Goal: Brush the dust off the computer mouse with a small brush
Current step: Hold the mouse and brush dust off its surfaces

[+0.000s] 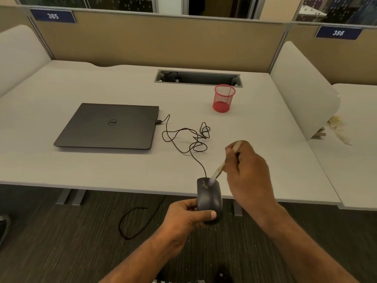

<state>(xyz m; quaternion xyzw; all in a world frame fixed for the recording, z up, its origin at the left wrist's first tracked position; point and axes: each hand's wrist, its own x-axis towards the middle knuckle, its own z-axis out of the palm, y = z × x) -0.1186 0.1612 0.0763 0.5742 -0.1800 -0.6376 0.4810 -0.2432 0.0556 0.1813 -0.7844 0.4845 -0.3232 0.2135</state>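
desk: pale grey | partition: tan, 12 o'clock (plates 385, 386) | windows: dark, above it | floor: dark striped carpet, 6 o'clock

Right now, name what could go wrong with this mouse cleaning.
1. The left hand holds the mouse out past the desk edge in a light grip; a slip would likely drop it toward the floor.
2. Its cable lies tangled and plugged into the laptop; a tug could strain that plug.
3. The brush in the right hand may push dust into the wheel slot.
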